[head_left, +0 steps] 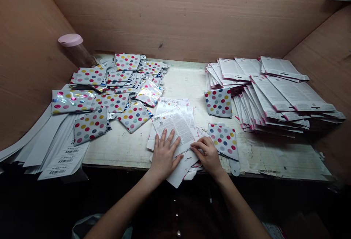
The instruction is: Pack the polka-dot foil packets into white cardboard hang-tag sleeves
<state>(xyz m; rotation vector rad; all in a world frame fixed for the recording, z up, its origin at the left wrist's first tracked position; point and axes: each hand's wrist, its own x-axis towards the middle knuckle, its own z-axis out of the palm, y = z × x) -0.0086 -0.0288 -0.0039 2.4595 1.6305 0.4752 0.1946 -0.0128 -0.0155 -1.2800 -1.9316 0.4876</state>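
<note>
A white printed card [175, 127] with a barcode, small text and a hang slot lies tilted on a loose pile of similar cards [171, 102]. My left hand [164, 155] rests flat on it with fingers spread. At the card's right edge, my right hand [206, 153] is closed in a pinch, thumb and forefinger together. Just right of that hand lies a folded polka-dot packet [223, 140] with a clear rounded tab sticking out below. Another polka-dot packet [218, 102] lies behind it. What lies under the right palm is mostly hidden.
Many polka-dot packets [117, 78] are heaped at the left, near a pink-lidded container [71, 41]. Barcode label sheets [64, 158] overhang the front left edge. Stacked white card packs [282, 89] fill the right side. Cardboard walls [186, 19] enclose the worktop [183, 76].
</note>
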